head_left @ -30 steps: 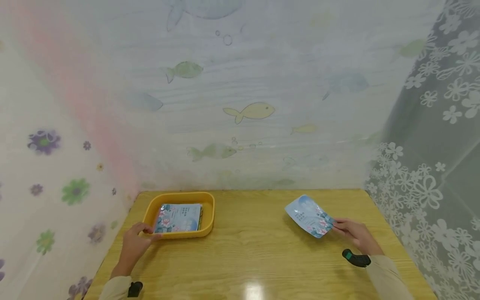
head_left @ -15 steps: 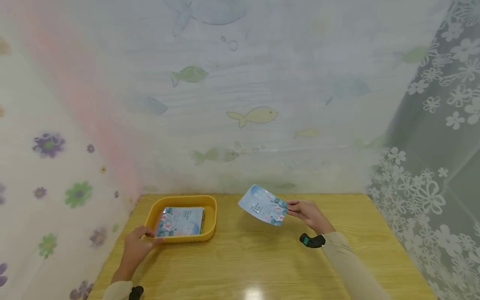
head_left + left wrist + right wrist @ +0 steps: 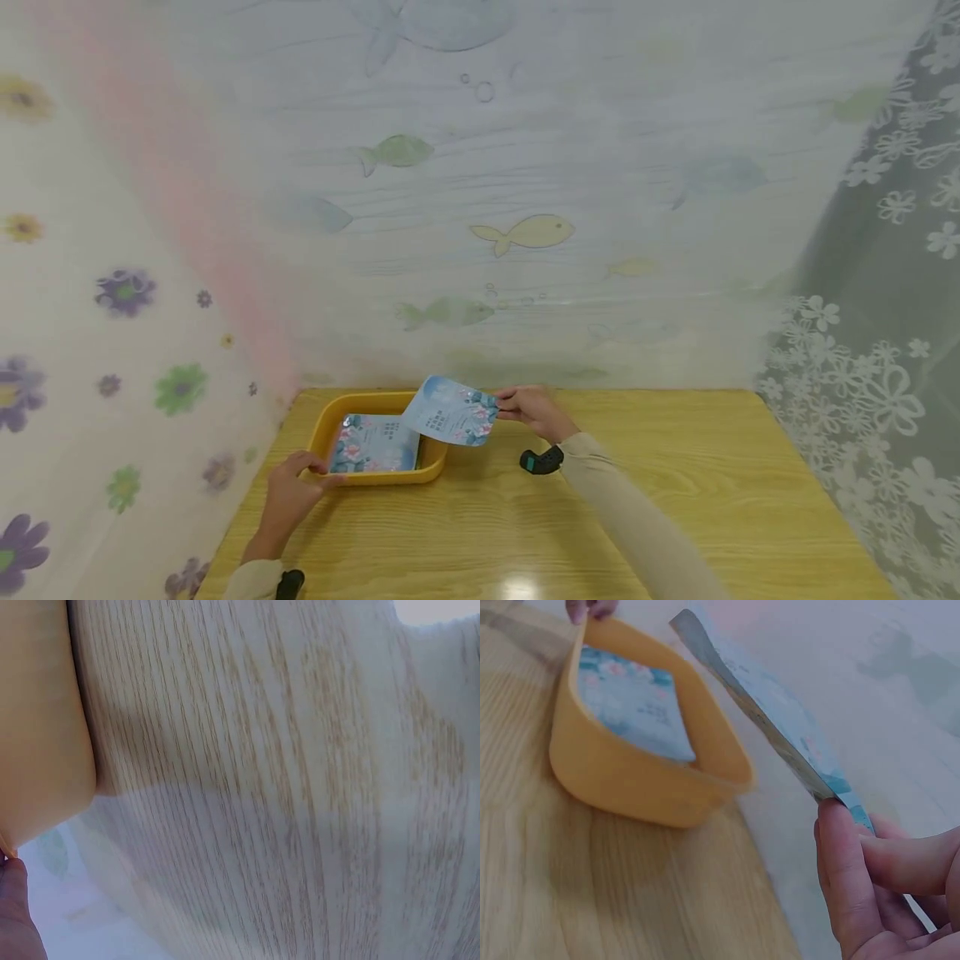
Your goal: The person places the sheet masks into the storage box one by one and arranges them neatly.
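Note:
My right hand (image 3: 536, 410) pinches a light blue flowered sachet (image 3: 452, 412) by its right end. The sachet is in the air, tilted, and in the head view its left corner overlaps the right part of a yellow plastic basket (image 3: 433, 475). Inside that basket lies another blue sachet (image 3: 375, 444) with the same print, on top of something mostly hidden. At the basket's front left corner my left hand (image 3: 292, 492) grips the rim between thumb and fingers. The left wrist view shows only part of the thumb (image 3: 16, 915) against the basket wall (image 3: 45, 712).
The basket stands on a wood-grain table (image 3: 637, 483), near its back left corner. A pale curtain (image 3: 600, 183) with printed fish hangs along the back edge, with flowered sheeting at both sides.
My right hand has carried the sachet leftward across the table to above the basket's right side. The left hand has stayed on the basket rim, and the head view has shifted slightly.

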The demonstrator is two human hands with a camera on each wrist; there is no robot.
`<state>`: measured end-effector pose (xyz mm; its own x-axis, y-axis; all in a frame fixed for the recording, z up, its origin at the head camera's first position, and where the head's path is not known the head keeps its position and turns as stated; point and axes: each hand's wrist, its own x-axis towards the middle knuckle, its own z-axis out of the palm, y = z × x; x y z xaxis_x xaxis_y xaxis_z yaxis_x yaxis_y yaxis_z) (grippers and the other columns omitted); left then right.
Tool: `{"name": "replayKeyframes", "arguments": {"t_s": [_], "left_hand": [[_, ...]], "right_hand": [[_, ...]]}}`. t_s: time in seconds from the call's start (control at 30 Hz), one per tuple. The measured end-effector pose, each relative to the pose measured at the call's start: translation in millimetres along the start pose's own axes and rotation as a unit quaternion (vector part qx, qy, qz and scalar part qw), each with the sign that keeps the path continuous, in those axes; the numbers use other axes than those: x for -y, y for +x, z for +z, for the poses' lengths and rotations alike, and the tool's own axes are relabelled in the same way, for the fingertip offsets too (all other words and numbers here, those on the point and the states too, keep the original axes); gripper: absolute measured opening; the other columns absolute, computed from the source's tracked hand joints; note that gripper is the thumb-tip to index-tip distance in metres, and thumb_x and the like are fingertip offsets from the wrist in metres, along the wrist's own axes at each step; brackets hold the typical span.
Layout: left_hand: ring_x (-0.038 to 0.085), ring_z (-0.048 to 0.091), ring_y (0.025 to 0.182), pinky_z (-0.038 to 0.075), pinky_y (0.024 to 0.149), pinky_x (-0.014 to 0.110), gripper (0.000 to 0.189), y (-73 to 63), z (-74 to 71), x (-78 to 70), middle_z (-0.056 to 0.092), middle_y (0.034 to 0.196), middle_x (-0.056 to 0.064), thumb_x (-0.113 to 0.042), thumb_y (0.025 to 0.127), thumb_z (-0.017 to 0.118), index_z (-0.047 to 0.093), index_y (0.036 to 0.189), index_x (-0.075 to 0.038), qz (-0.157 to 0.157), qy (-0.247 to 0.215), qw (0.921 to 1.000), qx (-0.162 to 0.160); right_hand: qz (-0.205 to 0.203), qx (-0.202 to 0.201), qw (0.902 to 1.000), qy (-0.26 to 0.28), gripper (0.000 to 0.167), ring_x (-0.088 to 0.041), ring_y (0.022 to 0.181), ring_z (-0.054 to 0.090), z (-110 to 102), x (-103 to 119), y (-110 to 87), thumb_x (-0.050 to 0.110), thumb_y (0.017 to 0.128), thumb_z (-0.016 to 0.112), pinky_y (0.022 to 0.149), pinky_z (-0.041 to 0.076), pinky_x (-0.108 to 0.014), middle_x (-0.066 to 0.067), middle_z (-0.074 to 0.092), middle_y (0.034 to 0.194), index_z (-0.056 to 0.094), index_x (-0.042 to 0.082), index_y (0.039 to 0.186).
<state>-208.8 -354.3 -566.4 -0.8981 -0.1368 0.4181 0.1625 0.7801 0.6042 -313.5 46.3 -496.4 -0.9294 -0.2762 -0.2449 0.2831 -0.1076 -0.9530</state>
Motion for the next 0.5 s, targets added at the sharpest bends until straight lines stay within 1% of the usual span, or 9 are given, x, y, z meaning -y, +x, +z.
{"name": "replayKeyframes", "arguments": {"t_s": [0.07,0.17,0.3,0.4,0.5], "left_hand": [[0.018,0.05,0.072,0.043,0.067,0.029,0.032,1.1,2.1,-1.1,0.056,0.073,0.0,-0.021,0.061,0.091,0.061,0.07,-0.012,0.004,-0.003,1.0,-0.002],[0.019,0.051,0.071,0.043,0.068,0.031,0.032,2.3,5.1,-2.4,0.056,0.072,0.0,-0.019,0.06,0.091,0.061,0.069,-0.012,0.012,-0.012,0.9998,-0.007],[0.018,0.051,0.071,0.043,0.066,0.028,0.032,2.1,7.1,-3.7,0.056,0.072,-0.001,-0.019,0.059,0.091,0.062,0.069,-0.012,0.02,-0.024,0.9994,-0.011],[0.017,0.052,0.071,0.044,0.066,0.026,0.031,0.3,5.6,-3.9,0.056,0.073,-0.002,-0.019,0.059,0.091,0.063,0.069,-0.013,0.013,-0.031,0.9994,-0.012],[0.017,0.052,0.072,0.044,0.067,0.028,0.031,-1.0,3.4,-2.5,0.056,0.074,-0.002,-0.02,0.06,0.091,0.063,0.07,-0.013,-0.001,-0.031,0.9995,-0.009]], "right_hand": [[-0.007,0.01,0.9999,-0.001,0.029,-0.023,0.091,0.064,10,-2,4.5,-0.009,0.092,0.052,0.097,0.042,-0.047,-0.025,0.054,0.123,0.055,-0.014,0.119],[-0.006,0.011,0.9999,-0.004,0.028,-0.021,0.087,0.065,24,-6,12.7,-0.008,0.09,0.054,0.095,0.043,-0.047,-0.024,0.056,0.121,0.057,-0.014,0.118],[-0.013,0.009,0.9997,-0.021,0.027,-0.02,0.08,0.067,43,-14,23.6,-0.008,0.089,0.057,0.092,0.045,-0.046,-0.022,0.061,0.114,0.059,-0.014,0.115],[-0.025,0.022,0.9988,-0.036,0.026,-0.021,0.08,0.067,60,-19,30.3,-0.008,0.089,0.056,0.09,0.046,-0.047,-0.022,0.062,0.112,0.06,-0.015,0.114],[-0.045,0.025,0.9974,-0.049,0.023,-0.025,0.078,0.067,79,-23,36.8,-0.009,0.088,0.055,0.086,0.048,-0.047,-0.025,0.063,0.108,0.062,-0.016,0.109]]}}
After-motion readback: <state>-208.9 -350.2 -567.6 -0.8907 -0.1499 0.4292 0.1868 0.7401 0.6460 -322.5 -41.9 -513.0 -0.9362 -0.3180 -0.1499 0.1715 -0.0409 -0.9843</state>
